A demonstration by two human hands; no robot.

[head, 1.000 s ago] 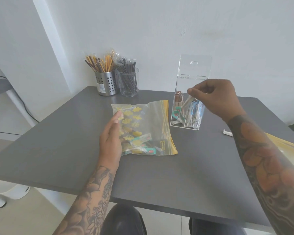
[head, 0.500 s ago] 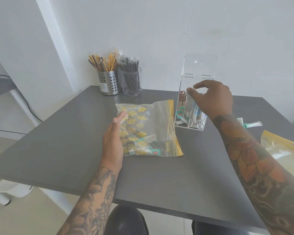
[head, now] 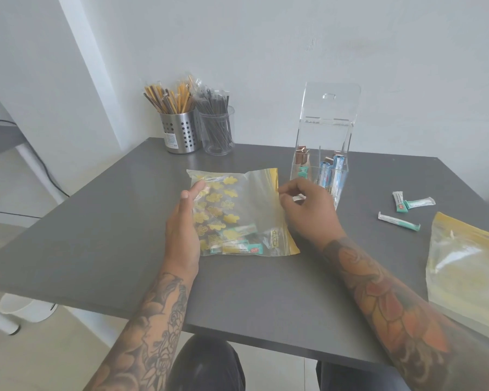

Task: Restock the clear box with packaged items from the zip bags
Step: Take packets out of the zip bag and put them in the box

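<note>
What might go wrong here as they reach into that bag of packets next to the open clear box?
The clear box stands tall with its lid up, right behind the right hand; a careless lift could knock it over. The zip bag is only held flat by the left hand, so tugging its yellow edge may slide it or spill packets. Three loose packets on the table could be swept off by the forearm.

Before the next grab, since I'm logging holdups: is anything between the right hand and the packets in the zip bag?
Yes: the zip bag itself. The packets lie inside at its near end, under the plastic. The right hand is at the bag's yellow zip edge; whether that is open cannot be told. The left hand rests on the bag.
</note>
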